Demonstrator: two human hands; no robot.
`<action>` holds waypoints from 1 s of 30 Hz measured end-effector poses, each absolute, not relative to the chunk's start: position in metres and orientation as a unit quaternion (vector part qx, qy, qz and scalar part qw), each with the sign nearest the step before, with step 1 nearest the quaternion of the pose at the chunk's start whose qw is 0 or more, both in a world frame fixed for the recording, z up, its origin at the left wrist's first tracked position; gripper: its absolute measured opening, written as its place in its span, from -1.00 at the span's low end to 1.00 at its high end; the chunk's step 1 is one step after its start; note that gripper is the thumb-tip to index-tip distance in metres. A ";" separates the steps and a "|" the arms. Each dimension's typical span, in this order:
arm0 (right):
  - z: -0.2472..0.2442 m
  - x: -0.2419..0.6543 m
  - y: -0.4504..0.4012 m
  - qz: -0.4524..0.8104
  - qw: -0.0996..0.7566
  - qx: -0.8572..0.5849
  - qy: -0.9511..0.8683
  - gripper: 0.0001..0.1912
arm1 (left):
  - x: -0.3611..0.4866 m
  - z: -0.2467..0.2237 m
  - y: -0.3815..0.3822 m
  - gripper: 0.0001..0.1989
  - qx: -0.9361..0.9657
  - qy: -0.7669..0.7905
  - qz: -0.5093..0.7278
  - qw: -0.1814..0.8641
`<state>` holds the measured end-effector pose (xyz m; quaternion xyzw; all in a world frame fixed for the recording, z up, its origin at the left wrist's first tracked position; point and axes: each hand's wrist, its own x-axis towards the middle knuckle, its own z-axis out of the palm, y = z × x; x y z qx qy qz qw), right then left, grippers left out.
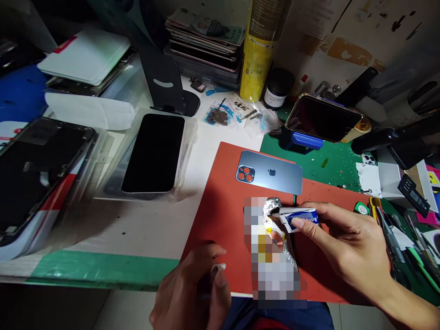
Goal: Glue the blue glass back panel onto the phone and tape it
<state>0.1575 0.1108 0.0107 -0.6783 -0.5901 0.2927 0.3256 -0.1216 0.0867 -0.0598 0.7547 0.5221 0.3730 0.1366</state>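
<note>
My right hand (354, 245) is clamped on the tube (304, 220), positioned at the far end of the phone (277, 239) (partly pixelated), over the mat (213, 206). Left hand (192, 284): curled; I cannot tell whether it grips anything.

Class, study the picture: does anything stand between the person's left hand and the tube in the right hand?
Yes: the opened device, partly pixelated, lies on the red mat between the left hand and the tube, which the right hand holds. The left hand could probably pass over it.
</note>
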 end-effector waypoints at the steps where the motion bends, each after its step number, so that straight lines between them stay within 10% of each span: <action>1: 0.010 0.158 0.111 0.291 0.326 -0.678 -0.591 -0.90 | -0.121 -0.060 0.087 -0.94 0.752 0.525 0.374 0.139; 30: 0.011 0.165 0.108 0.276 0.322 -0.686 -0.591 -0.90 | -0.118 -0.063 0.085 -0.93 0.746 0.534 0.377 0.129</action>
